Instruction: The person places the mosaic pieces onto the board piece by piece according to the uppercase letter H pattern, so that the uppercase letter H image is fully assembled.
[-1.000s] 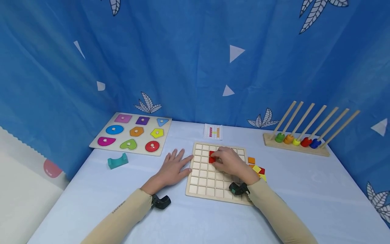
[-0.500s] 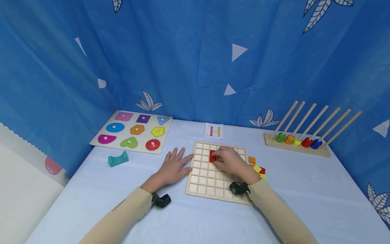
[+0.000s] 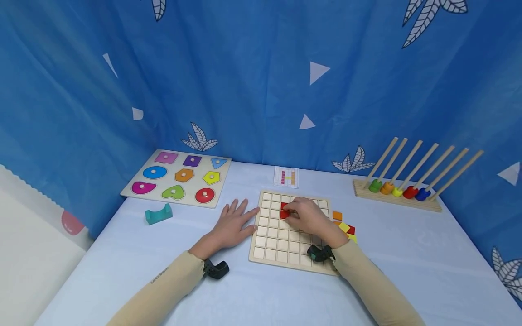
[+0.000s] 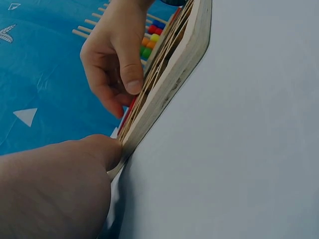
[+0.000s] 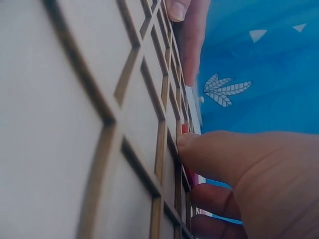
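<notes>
A wooden grid board [image 3: 271,242] lies on the table, with two red square tiles [image 3: 284,214] in one column of its upper part. My right hand [image 3: 311,218] is over the board, its thumb and curled fingers pinching the lower red tile; the right wrist view shows the thumb [image 5: 209,152] right against the red edge. Flat on the table, my left hand [image 3: 232,226] has its fingers spread, and its thumb and index finger touch the board's left edge. Part of the board's right side is hidden under the right hand and wrist.
Orange, yellow and red loose tiles [image 3: 344,227] lie right of the board. Behind it is a small pattern card [image 3: 286,176]. A shape puzzle [image 3: 187,173] and a teal curved block [image 3: 159,214] are at left. A peg rack with coloured beads [image 3: 397,199] stands at back right.
Both hands stay in nearly the same places, the right one still at the red tiles. The head view shifts only slightly.
</notes>
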Tool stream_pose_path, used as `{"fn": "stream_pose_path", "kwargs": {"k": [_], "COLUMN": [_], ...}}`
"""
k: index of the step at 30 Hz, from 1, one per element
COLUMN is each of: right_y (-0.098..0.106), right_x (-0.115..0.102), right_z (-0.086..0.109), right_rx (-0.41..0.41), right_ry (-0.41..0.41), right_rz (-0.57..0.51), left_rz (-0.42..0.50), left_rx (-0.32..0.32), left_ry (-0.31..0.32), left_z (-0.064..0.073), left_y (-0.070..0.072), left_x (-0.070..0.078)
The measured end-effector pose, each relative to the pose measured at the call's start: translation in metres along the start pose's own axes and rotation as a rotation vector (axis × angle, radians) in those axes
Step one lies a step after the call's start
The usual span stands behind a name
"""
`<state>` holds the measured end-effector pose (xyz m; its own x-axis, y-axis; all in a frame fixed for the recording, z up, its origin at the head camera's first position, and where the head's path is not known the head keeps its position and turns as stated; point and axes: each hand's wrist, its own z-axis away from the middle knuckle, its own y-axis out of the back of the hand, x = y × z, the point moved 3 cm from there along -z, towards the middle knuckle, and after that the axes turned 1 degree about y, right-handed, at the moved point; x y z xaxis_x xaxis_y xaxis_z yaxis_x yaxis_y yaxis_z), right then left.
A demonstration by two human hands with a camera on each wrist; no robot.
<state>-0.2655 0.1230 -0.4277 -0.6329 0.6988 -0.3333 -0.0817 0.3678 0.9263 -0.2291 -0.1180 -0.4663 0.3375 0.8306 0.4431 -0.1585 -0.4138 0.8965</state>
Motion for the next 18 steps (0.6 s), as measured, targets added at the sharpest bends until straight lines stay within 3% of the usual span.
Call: {"fn": "stream_pose_path", "kwargs": {"k": [18], "right_y": [0.0003], "right_x": [-0.001], "right_z": [0.0022], "right_rx": [0.02], "right_ry": [0.0], "right_rz": [0.013], "left_rz": [0.013], "left_rx": [0.004], "left_ry": [-0.003], "left_z": [0.0015], "left_y": [-0.0003], "left_x": [0.0012]}}
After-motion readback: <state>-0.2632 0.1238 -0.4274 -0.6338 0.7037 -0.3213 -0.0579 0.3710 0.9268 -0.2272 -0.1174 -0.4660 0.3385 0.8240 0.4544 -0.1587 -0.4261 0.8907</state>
